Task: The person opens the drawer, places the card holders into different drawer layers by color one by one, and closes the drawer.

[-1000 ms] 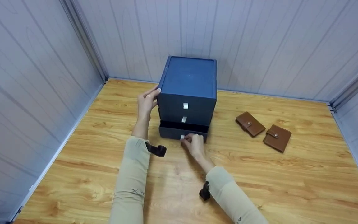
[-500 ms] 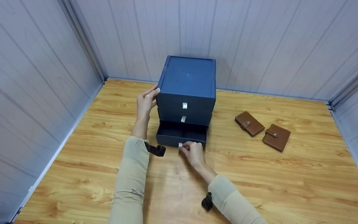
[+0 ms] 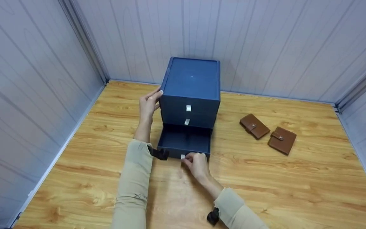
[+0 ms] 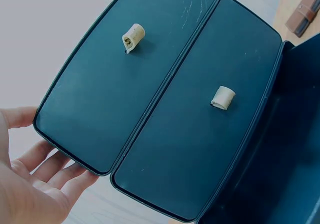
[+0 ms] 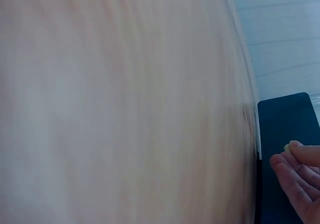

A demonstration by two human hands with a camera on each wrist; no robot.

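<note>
A dark blue three-drawer cabinet [image 3: 192, 78] stands on the wooden table. Its bottom drawer [image 3: 186, 140] is pulled well out, and its visible inside is bare. The two upper drawers are closed, each with a white pull tab. At the cabinet's upper left side, my left hand [image 3: 147, 106] rests with its thumb by the front corner; the left wrist view shows its fingers [image 4: 50, 171] extended along the side. My right hand [image 3: 199, 165] pinches the white pull tab [image 3: 182, 156] of the bottom drawer. In the right wrist view the drawer front [image 5: 282, 119] lies behind those fingers.
Two brown snap wallets lie to the right of the cabinet, the left wallet [image 3: 254, 126] near the right wallet [image 3: 282, 141]. Pale panel walls [image 3: 265, 47] stand behind and at both sides of the wooden table [image 3: 297, 184].
My right hand has drawn the bottom drawer farther out toward me, from a narrow gap to a wide opening. My left hand has stayed on the cabinet's side.
</note>
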